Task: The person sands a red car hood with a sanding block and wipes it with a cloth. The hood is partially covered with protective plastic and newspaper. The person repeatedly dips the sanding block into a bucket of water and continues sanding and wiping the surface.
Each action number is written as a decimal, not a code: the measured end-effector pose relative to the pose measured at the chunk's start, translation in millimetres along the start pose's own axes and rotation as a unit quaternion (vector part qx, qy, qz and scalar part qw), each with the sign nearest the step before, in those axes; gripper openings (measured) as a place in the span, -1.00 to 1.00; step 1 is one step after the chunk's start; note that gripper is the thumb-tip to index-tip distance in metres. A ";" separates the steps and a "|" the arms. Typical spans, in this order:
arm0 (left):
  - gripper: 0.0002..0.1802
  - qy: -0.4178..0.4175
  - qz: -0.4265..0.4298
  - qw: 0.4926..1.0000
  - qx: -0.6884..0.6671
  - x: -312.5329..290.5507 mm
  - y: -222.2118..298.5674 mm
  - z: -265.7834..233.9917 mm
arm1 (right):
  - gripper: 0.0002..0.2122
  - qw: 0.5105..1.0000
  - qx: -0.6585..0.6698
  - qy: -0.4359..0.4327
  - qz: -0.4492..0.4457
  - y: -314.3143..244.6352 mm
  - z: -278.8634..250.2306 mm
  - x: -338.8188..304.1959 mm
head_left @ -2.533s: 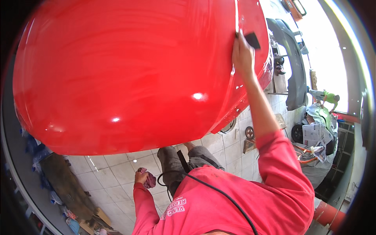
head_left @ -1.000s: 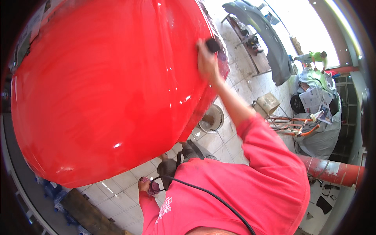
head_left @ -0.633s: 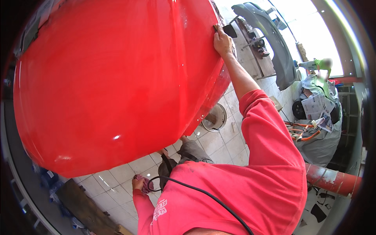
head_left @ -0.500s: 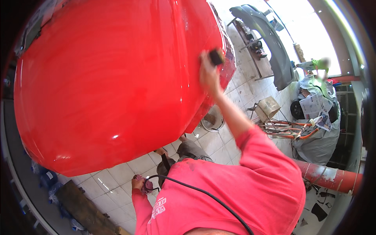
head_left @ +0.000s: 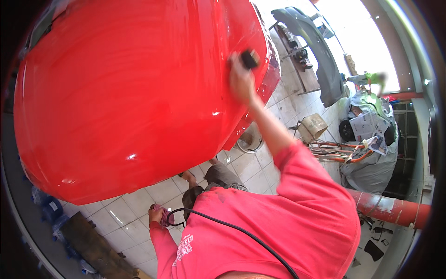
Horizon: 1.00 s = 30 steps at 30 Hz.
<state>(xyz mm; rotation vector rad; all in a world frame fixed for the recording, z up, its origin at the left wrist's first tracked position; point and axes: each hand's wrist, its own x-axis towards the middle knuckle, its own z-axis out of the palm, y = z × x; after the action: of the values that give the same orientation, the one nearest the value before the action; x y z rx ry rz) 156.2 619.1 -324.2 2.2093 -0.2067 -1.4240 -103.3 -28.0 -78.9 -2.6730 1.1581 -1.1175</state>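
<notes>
A glossy red car hood (head_left: 130,93) spreads out before me. My right hand (head_left: 242,83) is stretched forward over its right side, fingers closed round a small block (head_left: 250,59), black with a yellowish-brown side, like a sanding block. The hand and block are blurred by motion, and I cannot tell how much of the block touches the paint. Low at my left side, my left hand (head_left: 155,214) is closed on a crumpled pinkish cloth (head_left: 166,217), away from the car.
A black hose (head_left: 232,224) crosses my shirt. By the car's right front corner stands a white bucket (head_left: 251,139). Farther right are a grey bumper (head_left: 316,51) on a stand, a beige container (head_left: 312,126) and a covered object (head_left: 371,162). A long dark board (head_left: 95,244) lies lower left.
The whole view has shifted slightly. My right hand and the block have moved a little farther forward along the hood's right side. My left hand keeps the cloth at my side.
</notes>
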 end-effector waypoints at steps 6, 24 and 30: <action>-0.60 0.004 -0.020 0.999 -0.035 -13.5 -38.5 6.8 | -0.48 0.993 0.039 -0.110 -0.029 1.9 -48.5 -45.4; -0.62 -0.038 0.094 0.994 0.035 -1.6 -55.8 18.3 | -0.56 0.984 -0.018 -0.087 0.153 98.9 -40.4 58.9; -0.65 -0.002 0.096 0.994 0.052 0.4 -72.2 17.5 | -0.54 0.998 0.017 0.057 0.026 33.1 -9.9 -28.8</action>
<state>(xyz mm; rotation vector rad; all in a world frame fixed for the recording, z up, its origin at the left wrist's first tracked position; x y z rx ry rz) 130.9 675.7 -365.3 2.2019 -0.4917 -1.3406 -143.7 -30.9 -98.4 -2.5691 1.2060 -1.2838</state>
